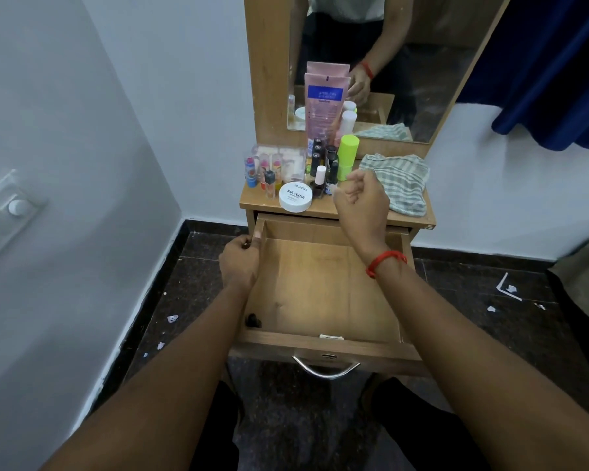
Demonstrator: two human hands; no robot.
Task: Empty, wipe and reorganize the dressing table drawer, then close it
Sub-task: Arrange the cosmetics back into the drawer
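Note:
The wooden drawer (320,294) of the dressing table is pulled out, and its floor is bare except for a small dark object (253,320) in the near left corner. My left hand (240,258) grips the drawer's left side wall. My right hand (363,198), a red thread on its wrist, hovers over the tabletop's front edge with fingers loosely curled and nothing in it. A striped grey-green cloth (400,181) lies crumpled on the right of the tabletop, just right of that hand. Cosmetics crowd the left: a white nail polish remover tub (296,197), a pink tube (323,107), a green cylinder (348,154).
The mirror (405,62) stands behind the tabletop. Small bottles and lipsticks (262,168) stand at the left. The drawer has a metal handle (325,368) at its front. A white wall closes the left side, a blue curtain (541,62) hangs at right. Paper scraps litter the dark floor.

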